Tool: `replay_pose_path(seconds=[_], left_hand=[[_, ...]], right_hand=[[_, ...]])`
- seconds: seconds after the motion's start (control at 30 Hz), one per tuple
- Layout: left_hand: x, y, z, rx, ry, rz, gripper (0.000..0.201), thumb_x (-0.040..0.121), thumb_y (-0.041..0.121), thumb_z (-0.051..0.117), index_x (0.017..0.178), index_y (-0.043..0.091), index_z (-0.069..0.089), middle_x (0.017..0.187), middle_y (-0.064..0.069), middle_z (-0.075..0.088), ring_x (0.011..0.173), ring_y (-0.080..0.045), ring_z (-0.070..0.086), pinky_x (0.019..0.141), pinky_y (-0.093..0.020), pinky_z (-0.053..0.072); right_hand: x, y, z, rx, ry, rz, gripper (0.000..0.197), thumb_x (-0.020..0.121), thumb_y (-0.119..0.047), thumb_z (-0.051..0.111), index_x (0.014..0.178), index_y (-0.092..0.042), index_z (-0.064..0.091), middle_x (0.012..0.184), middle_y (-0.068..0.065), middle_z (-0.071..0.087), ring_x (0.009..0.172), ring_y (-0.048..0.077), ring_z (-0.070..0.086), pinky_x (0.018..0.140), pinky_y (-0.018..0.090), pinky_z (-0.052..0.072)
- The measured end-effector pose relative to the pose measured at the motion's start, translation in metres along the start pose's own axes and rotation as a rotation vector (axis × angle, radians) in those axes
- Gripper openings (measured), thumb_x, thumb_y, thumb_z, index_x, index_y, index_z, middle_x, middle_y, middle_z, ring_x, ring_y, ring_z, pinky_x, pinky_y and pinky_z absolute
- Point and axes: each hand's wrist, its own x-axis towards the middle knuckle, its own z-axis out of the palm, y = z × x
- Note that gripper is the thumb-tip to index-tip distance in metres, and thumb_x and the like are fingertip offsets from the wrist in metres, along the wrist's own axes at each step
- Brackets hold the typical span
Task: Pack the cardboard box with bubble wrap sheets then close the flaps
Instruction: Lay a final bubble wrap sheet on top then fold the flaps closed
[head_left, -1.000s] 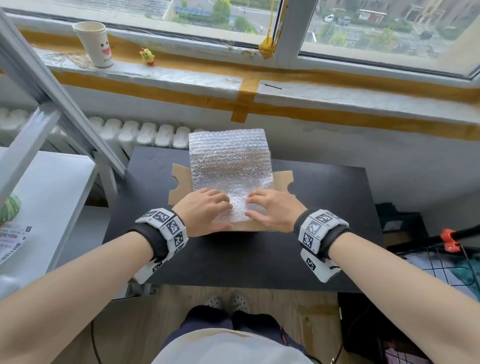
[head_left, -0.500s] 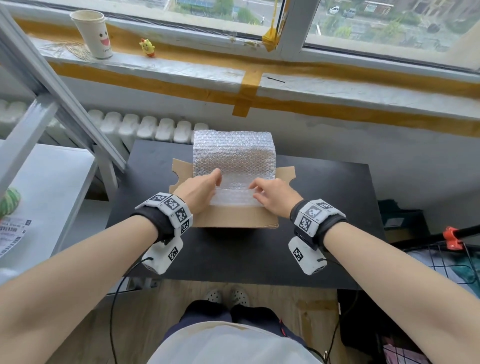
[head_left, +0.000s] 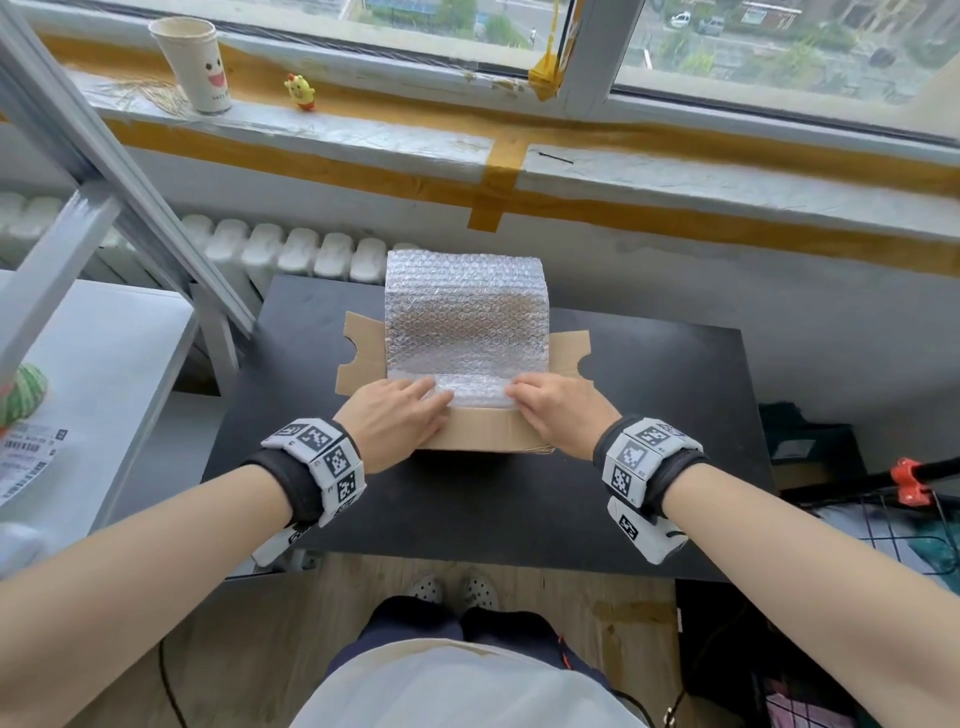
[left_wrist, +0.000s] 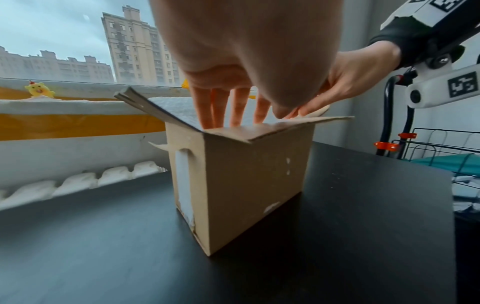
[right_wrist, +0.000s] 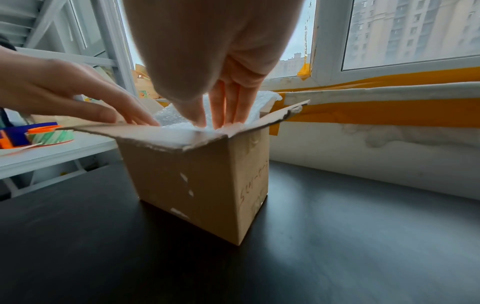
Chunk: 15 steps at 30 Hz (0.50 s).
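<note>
Fingers of your left hand (head_left: 397, 421) and right hand (head_left: 558, 413) lie straight, pressing the bubble wrap sheet's (head_left: 467, 322) near edge down into the cardboard box (left_wrist: 246, 185). It stands open-flapped on the black table (head_left: 649, 415).

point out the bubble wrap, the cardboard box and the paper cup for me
bubble wrap (head_left: 466, 317): head view, middle of the sheet standing over the box opening.
cardboard box (left_wrist: 255, 185): left wrist view, bare near side wall.
paper cup (head_left: 200, 67): head view, printed side of the cup on the windowsill.

Right hand (right_wrist: 223, 67) fingers (right_wrist: 224, 105) pressing bubble wrap (right_wrist: 182, 121) into box (right_wrist: 197, 181).
</note>
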Motion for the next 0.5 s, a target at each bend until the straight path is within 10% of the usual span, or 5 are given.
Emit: replay_pose_path(seconds=[0.13,0.5], left_hand=[[0.000,0.013,0.004,-0.047,-0.067,-0.142,0.058,0.093,0.053,0.021,0.137,0.020,0.038,0.132,-0.012,0.049,0.109,-0.028,0.058,0.089,-0.035,0.046],[0.018,0.025,-0.011,-0.157,-0.248,-0.314,0.056,0.088,0.067,0.017,0.128,0.036,0.042,0.111,-0.012,0.048,0.098,-0.033,0.058,0.079,-0.037,0.045]], right_hand=[[-0.009,-0.006,0.005,0.040,0.018,-0.066,0.042,0.094,-0.033,0.033,0.111,-0.006,0.061,0.114,0.012,0.065,0.094,0.031,0.066,0.073,0.040,0.056],[0.010,-0.007,0.000,-0.039,-0.238,0.064,0.055,0.096,-0.051,0.022,0.087,-0.015,0.062,0.086,0.009,0.070,0.083,0.030,0.062,0.079,0.040,0.047]])
